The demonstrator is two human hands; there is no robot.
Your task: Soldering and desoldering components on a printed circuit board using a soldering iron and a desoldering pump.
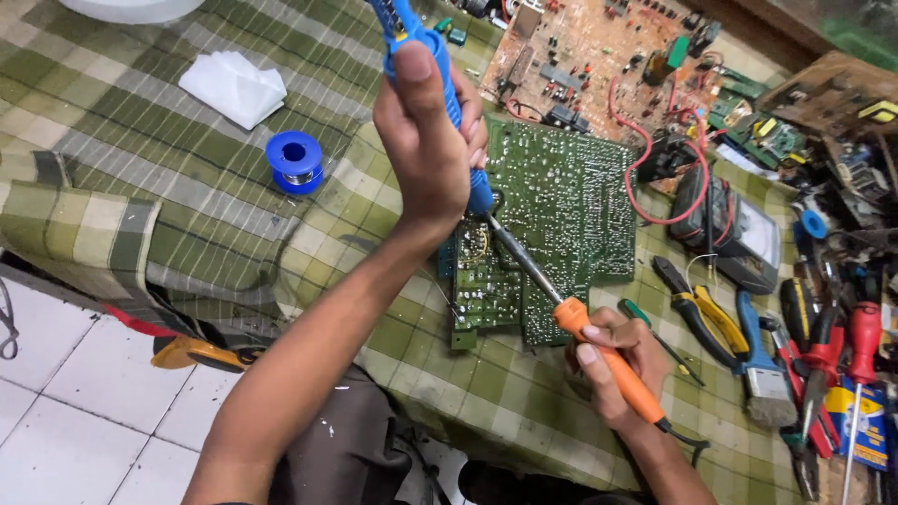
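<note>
Your left hand (426, 131) grips the blue desoldering pump (440, 84); your right hand (613, 360) grips the orange soldering iron (599, 351), tip on the green circuit board (552, 215) between them. Green checked cloth (122, 112) underneath, white floor tiles (84, 374) below-left, tools (804, 346) right.

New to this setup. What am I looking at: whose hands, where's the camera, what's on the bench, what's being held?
One picture, from a camera worn on the person's head, looking down at their own two bare hands. No robot here. The left hand grips a blue desoldering pump, held upright. The right hand holds an orange-handled soldering iron, its tip meeting the pump's nose over a green circuit board. The board lies on a green checked cloth. Also there: a blue solder spool, a brown circuit board, a multimeter, pliers, a brush and screwdrivers.
</note>
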